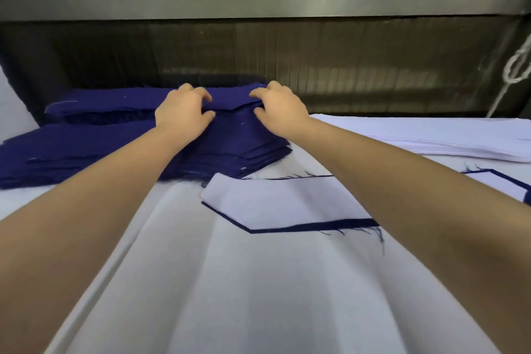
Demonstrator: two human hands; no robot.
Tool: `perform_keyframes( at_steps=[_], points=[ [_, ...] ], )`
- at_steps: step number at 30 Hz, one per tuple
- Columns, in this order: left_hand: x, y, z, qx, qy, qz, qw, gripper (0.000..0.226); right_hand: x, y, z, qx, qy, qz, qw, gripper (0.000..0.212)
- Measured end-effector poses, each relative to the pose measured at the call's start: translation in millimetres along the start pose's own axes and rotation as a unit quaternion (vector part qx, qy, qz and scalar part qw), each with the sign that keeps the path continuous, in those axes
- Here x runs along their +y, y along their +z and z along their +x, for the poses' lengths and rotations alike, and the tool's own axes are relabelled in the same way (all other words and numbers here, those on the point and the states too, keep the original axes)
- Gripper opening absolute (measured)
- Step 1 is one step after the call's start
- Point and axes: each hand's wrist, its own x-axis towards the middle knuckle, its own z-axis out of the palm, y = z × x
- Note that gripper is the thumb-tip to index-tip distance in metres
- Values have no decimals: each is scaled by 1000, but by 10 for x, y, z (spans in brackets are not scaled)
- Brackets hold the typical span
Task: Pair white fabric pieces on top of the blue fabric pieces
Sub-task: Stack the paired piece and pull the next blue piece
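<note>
A thick stack of blue fabric pieces [235, 141] lies at the far middle of the white-covered table [230, 282]. My left hand [184, 112] and my right hand [280, 108] both pinch the top blue piece near its far edge, fingers curled. A stack of white fabric pieces [431, 135] lies to the right. Closer to me, a white piece [281, 200] lies on a blue piece whose rim shows as a dark border. A second such pair [500, 181] shows at the right, partly hidden by my right forearm.
More blue fabric [71, 146] spreads to the left in layered stacks. A dark metal machine front [258, 52] runs along the far side of the table. A white knotted cord [514, 72] hangs at the far right.
</note>
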Motion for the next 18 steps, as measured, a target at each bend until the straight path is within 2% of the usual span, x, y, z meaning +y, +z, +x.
perform_keyframes(
  at_steps=[6, 18],
  points=[
    [-80, 94, 134, -1, 6, 2, 1000, 30, -114, 234, 212, 3, -12, -15, 1000, 44],
    [-129, 126, 103, 22, 50, -42, 998, 28, -178, 207, 308, 66, -1, 74, 995, 25]
  ],
)
